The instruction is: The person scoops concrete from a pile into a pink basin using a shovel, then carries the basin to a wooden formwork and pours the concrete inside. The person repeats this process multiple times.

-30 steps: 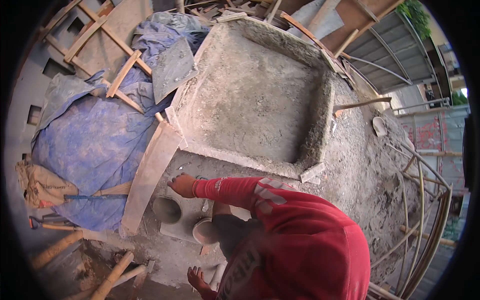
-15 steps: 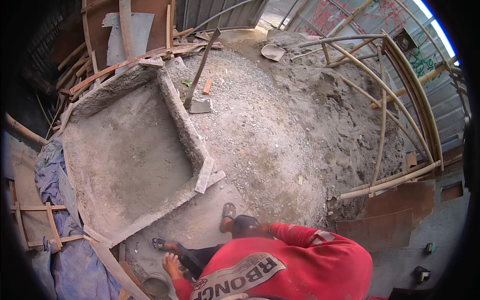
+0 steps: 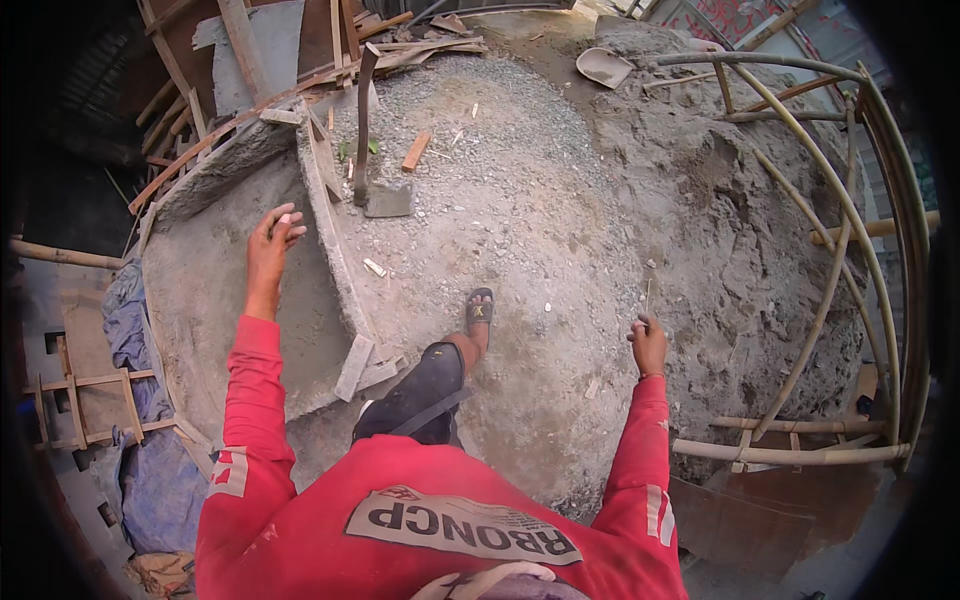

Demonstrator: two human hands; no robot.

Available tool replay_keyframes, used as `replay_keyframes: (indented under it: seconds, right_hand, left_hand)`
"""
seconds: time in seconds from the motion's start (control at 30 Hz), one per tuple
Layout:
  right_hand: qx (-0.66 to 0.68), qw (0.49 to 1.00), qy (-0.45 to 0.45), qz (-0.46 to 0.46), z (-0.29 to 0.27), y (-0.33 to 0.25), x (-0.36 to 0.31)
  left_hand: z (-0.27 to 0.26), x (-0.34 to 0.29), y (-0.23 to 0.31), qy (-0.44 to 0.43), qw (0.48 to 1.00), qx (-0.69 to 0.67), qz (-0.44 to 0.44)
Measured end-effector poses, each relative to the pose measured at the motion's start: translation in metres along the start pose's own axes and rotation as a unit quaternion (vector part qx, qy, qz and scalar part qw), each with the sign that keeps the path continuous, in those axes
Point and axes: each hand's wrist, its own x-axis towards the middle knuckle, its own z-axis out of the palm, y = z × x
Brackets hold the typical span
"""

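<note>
My left hand (image 3: 270, 252) hangs over the mixing trough (image 3: 345, 285), holding nothing, its fingers loosely bent and apart. The trough has rough, mortar-crusted walls and a grey, damp-looking bottom. My right hand (image 3: 649, 346) is held out over the gravel at the edge of the sand heap (image 3: 740, 250). Its fingers are loosely curled with the thumb apart, and nothing shows in it. Ahead, beyond the trough's right wall, a hoe (image 3: 390, 200) rests with its blade on the gravel and its handle standing up. My sandaled foot (image 3: 480, 310) is forward on the ground.
A bent bamboo frame (image 3: 845, 200) stands over the heap at right. A pale scoop-like pan (image 3: 604, 67) lies at the far side. A brick-coloured block (image 3: 416, 151) sits on the gravel. Planks (image 3: 240, 45) lean at far left; blue tarp (image 3: 165, 500) lies at near left.
I have straightened and stepped forward, one foot now farther out on the gravel. Both hands have swung up and apart from low near my legs. The view has shifted.
</note>
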Motion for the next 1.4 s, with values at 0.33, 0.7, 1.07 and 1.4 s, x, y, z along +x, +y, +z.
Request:
replay_keyframes:
  seconds: [0.33,0.7,1.07,1.4]
  right_hand:
    - [0.096,0.867,-0.122,0.474,-0.020,0.141,-0.025]
    - [0.004,0.850,-0.458,0.261,0.074,-0.038,0.092]
    - [0.363,0.924,0.063,0.100,-0.072,-0.274,0.638]
    - [0.441,0.830,0.263,0.218,0.053,-0.256,0.784]
  left_hand:
    - [0.110,0.167,0.040,0.103,0.984,-0.065,-0.131]
    - [0.171,0.350,0.154,0.220,0.973,0.025,0.058]
    - [0.360,0.458,0.014,-0.296,0.866,0.387,-0.114]
    - [0.468,0.771,-0.105,-0.238,0.846,0.408,-0.247]
